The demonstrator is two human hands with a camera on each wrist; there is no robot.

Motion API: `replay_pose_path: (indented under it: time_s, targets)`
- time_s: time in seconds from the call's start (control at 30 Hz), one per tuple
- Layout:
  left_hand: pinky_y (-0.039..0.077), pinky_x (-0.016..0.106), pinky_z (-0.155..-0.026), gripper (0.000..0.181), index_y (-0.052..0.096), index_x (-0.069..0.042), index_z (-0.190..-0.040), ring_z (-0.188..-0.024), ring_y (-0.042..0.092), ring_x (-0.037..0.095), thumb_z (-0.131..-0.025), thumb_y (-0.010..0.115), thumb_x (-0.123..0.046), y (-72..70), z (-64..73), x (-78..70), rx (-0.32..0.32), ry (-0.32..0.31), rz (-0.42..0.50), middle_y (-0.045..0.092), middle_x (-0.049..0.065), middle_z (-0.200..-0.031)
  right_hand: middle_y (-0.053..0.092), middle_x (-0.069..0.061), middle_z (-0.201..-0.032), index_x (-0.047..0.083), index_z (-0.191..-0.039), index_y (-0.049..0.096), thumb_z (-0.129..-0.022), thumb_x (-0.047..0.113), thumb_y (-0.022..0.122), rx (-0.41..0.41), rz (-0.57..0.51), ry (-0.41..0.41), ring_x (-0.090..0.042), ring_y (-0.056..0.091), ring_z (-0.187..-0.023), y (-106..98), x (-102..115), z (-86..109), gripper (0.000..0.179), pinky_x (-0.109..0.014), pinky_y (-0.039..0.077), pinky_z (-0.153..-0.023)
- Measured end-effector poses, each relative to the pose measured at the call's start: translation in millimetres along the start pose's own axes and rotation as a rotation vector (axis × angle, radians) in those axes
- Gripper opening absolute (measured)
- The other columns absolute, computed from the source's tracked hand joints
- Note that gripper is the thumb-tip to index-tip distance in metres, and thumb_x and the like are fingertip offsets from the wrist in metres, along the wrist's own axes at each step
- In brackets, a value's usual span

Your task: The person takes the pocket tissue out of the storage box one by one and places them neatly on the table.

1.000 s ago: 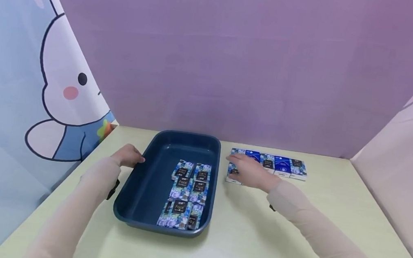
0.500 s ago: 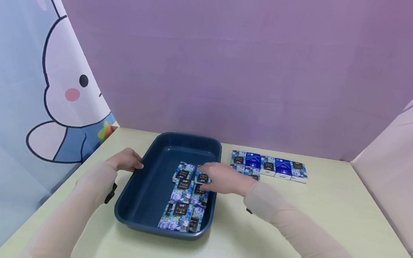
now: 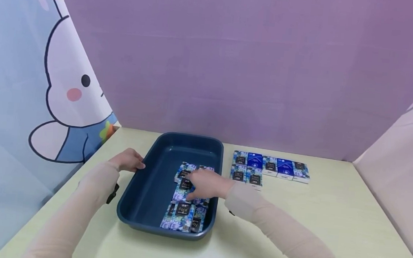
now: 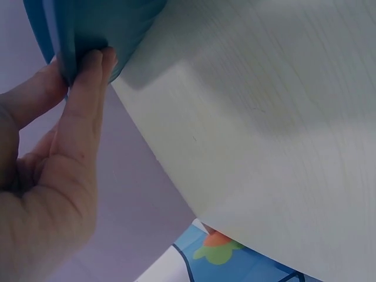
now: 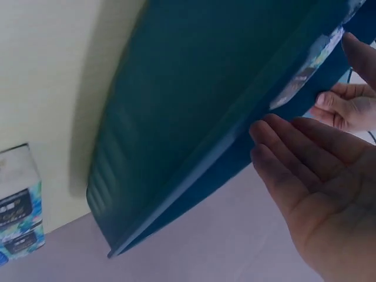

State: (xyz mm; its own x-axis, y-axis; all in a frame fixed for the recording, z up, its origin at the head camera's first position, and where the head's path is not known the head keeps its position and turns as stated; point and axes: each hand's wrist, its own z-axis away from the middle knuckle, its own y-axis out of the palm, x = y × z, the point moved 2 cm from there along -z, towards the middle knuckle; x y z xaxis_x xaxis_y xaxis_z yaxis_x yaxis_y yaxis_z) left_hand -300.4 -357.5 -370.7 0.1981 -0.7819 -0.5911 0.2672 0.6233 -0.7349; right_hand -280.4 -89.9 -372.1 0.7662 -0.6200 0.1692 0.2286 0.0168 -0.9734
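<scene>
A dark blue rectangular basin (image 3: 143, 197) stands on the table, with several small flower-print tissue packs (image 3: 183, 217) along its right half. My left hand (image 3: 128, 160) pinches the basin's left rim. Thumb and fingers lie on either side of that wall in the left wrist view, where the basin's edge (image 4: 67, 35) shows. Over the packs inside the basin is my right hand (image 3: 209, 184), its thumb and fingertips spread at a pack (image 3: 183, 187) in the middle of the left column. The right wrist view shows that hand's fingers (image 5: 294, 153) nearly straight. It hides part of the right column.
Right of the basin, more packs stand on the table in two rows. Flower-print packs (image 3: 255, 177) sit among plain blue ones (image 3: 285, 168). A purple backdrop (image 3: 232, 86) closes off the back, and a printed cartoon sheet (image 3: 71, 113) hangs at the left.
My right hand has moved left from the packs on the table, over the basin's right rim, to the packs inside. My left hand has stayed at the left rim.
</scene>
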Motion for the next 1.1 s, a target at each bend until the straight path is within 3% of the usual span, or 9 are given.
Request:
replay_pose_path:
  time_s: [0.17,0.37,0.47,0.53,0.63,0.77,0.87,0.97,1.1]
  targets:
    - [0.052,0.032,-0.078,0.035,0.054,0.016,-0.114,-0.085,0.055,0.019,-0.087,0.057,-0.006,0.8,-1.3,-0.6,-0.013,0.002,-0.012,0.058,0.026,-0.109,0.051,-0.005,-0.134,0.009,-0.133,0.047,-0.082,0.043,0.064,0.036,0.016,0.005,-0.019,0.049,-0.121,3.1,3.2,-5.4,0.064,-0.032,0.04,-0.1]
    - [0.049,0.025,-0.067,0.027,0.059,0.013,-0.104,-0.074,0.051,0.015,-0.086,0.058,-0.006,1.1,-2.8,-1.9,-0.03,0.011,-0.02,0.058,0.01,-0.088,0.05,-0.005,-0.135,0.009,-0.135,0.045,-0.08,0.044,0.066,0.05,-0.016,0.027,-0.018,0.051,-0.118,7.2,2.1,-13.4,0.068,-0.031,0.043,-0.097]
    - [0.044,0.022,-0.061,0.014,0.06,0.008,-0.083,-0.062,0.044,0.011,-0.085,0.058,-0.005,0.9,-3.7,-2.0,-0.029,0.016,-0.007,0.05,0.0,-0.069,0.049,-0.004,-0.136,0.01,-0.136,0.043,-0.08,0.043,0.067,0.06,-0.044,0.04,-0.016,0.054,-0.115,7.5,2.9,-15.6,0.07,-0.031,0.045,-0.095]
    - [0.04,0.021,-0.058,0.017,0.054,0.001,-0.07,-0.056,0.037,0.009,-0.085,0.057,-0.005,0.7,-3.4,-2.1,-0.025,0.018,0.004,0.041,-0.005,-0.06,0.048,-0.004,-0.137,0.01,-0.137,0.042,-0.079,0.042,0.067,0.065,-0.065,0.043,-0.015,0.055,-0.112,7.3,3.5,-16.8,0.071,-0.031,0.045,-0.094]
    - [0.037,0.022,-0.056,0.022,0.049,-0.005,-0.065,-0.052,0.031,0.008,-0.085,0.057,-0.004,1.0,-2.9,-1.6,-0.017,0.014,0.021,0.033,-0.007,-0.053,0.047,-0.004,-0.138,0.011,-0.138,0.041,-0.079,0.041,0.068,0.074,-0.09,0.046,-0.011,0.06,-0.099,7.5,4.2,-18.0,0.071,-0.03,0.047,-0.091]
    - [0.043,0.023,-0.06,0.011,0.06,0.007,-0.085,-0.059,0.041,0.01,-0.085,0.057,-0.003,1.6,-1.3,-1.7,-0.016,0.013,0.016,0.048,-0.002,-0.063,0.048,-0.005,-0.137,0.01,-0.138,0.04,-0.079,0.041,0.068,0.082,-0.095,0.05,-0.007,0.057,-0.065,7.9,4.9,-19.5,0.072,-0.026,0.048,-0.082]
    - [0.049,0.025,-0.066,0.025,0.06,0.014,-0.102,-0.069,0.05,0.012,-0.085,0.057,-0.004,1.5,-0.2,-2.2,-0.018,0.006,-0.003,0.062,0.011,-0.084,0.053,-0.005,-0.132,0.009,-0.138,0.04,-0.079,0.041,0.068,0.081,-0.092,0.048,-0.007,0.045,-0.049,8.2,5.3,-19.7,0.073,-0.023,0.046,-0.072]
    - [0.052,0.029,-0.073,0.032,0.057,0.016,-0.11,-0.079,0.055,0.015,-0.086,0.057,-0.005,1.0,0.5,-2.6,-0.017,0.002,-0.012,0.062,0.023,-0.105,0.062,-0.004,-0.116,0.009,-0.139,0.039,-0.079,0.04,0.069,0.081,-0.103,0.048,-0.009,0.04,-0.044,8.5,5.1,-19.4,0.073,-0.023,0.044,-0.065]
    - [0.052,0.031,-0.076,0.033,0.056,0.016,-0.112,-0.081,0.055,0.016,-0.086,0.056,-0.005,0.5,1.9,-3.6,-0.009,-0.003,-0.015,0.06,0.025,-0.109,0.06,-0.005,-0.12,0.008,-0.137,0.042,-0.078,0.04,0.07,0.075,-0.108,0.046,-0.007,0.053,-0.057,8.1,5.3,-19.6,0.072,-0.024,0.049,-0.073]
